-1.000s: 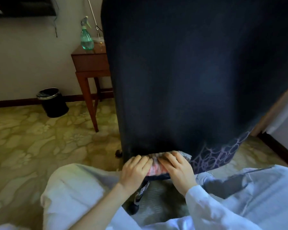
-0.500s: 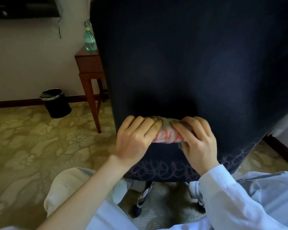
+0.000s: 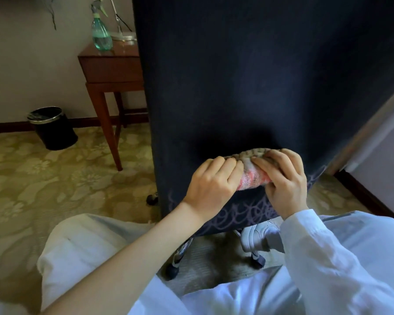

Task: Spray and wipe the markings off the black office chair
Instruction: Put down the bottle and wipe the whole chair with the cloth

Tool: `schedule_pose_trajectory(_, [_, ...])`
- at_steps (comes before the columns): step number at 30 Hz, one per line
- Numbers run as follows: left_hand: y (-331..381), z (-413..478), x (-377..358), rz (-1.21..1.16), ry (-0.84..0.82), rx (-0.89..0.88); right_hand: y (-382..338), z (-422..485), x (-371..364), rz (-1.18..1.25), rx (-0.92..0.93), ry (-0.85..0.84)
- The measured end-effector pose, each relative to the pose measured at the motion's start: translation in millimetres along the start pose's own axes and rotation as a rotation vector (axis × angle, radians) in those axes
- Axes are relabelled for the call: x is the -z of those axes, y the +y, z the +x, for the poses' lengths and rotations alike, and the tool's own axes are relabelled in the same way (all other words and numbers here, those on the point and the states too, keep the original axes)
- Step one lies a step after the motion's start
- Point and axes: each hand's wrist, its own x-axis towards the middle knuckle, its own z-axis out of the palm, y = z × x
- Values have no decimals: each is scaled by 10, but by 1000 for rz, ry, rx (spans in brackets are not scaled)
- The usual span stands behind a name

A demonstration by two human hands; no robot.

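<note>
Patterned gold-green carpet covers the floor, and the black office chair stands close before me, its back filling most of the view. Against the lower part of that back I press a rolled grey and pink cloth. My left grip curls round its left end and my right grip clasps its right. Pale looping markings run along the chair's bottom edge, just below the cloth. A green spray bottle stands on the wooden tabletop to the left, with a black bin near it on the floor.
</note>
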Motion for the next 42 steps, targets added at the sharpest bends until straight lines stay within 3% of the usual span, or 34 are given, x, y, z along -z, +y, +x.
schedule_pose_trajectory(10, [889,-29,-532,37,-541,-129,486,-875,-5,13,-356,-370])
schedule_pose_trajectory(13, [852,64,-203,25,-370,-69,357,-692,184,87,-320,-195])
schedule_pose_trajectory(17, [522,241,626,25,-139,129,-84,96,530,149,-109,42])
schedule_pose_trajectory(21, [17,300,1142,160,72,176,-506,755,657,205,72,178])
schedule_pose_trajectory(27, [-255,-277,786,44,18,157,-721,374,126,172,77,162])
schedule_pose_trajectory(38, [-186,-1142,214,-32,-211,53,-716,-660,-357,186,14,-201])
schedule_pose_trajectory(42, [-306,-801,391,17,-125,76,-729,-275,-242,197,-35,-87])
